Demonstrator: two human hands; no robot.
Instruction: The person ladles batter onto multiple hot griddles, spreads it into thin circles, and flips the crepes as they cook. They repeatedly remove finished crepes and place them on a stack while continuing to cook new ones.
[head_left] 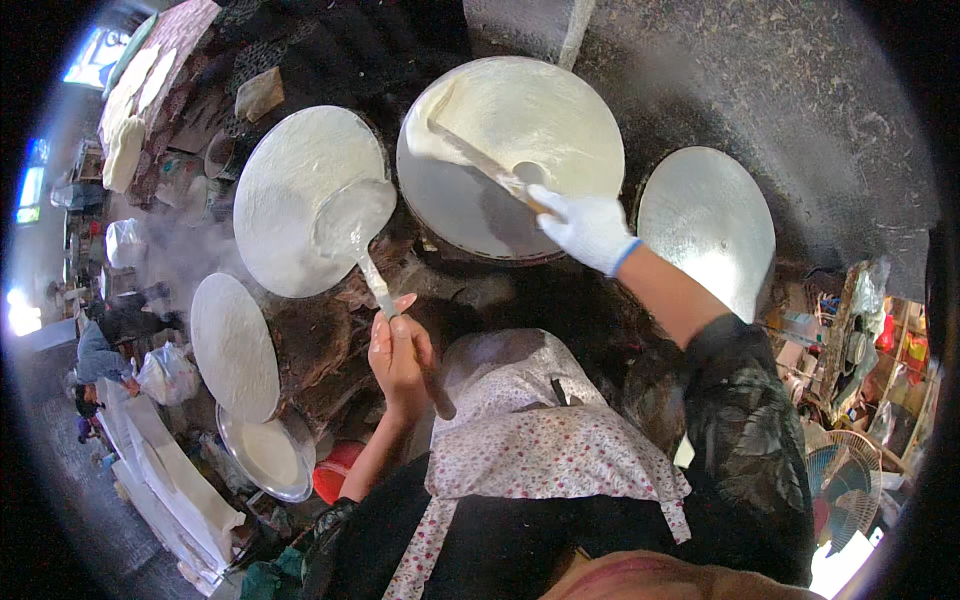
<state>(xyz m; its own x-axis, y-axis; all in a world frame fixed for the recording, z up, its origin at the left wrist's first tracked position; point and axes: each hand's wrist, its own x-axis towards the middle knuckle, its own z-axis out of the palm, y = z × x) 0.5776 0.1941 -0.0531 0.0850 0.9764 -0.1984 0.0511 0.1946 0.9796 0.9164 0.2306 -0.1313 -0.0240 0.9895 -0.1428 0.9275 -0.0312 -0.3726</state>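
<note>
My left hand is closed round the handle of a ladle, whose batter-coated bowl hangs over the edge of the left griddle. My right hand, in a white knit glove with a blue cuff, grips the wooden handle of a long flat spreader. The spreader's blade reaches across the middle round griddle and lies in pale batter. Batter covers the far and right parts of that griddle; its near left part shows grey metal. The left griddle bears a full round of batter.
A shiny bare griddle stands at the right, and another batter-covered one at the lower left. Beside that is a metal basin of batter, near a red container. A fan stands far right. Another person is at far left.
</note>
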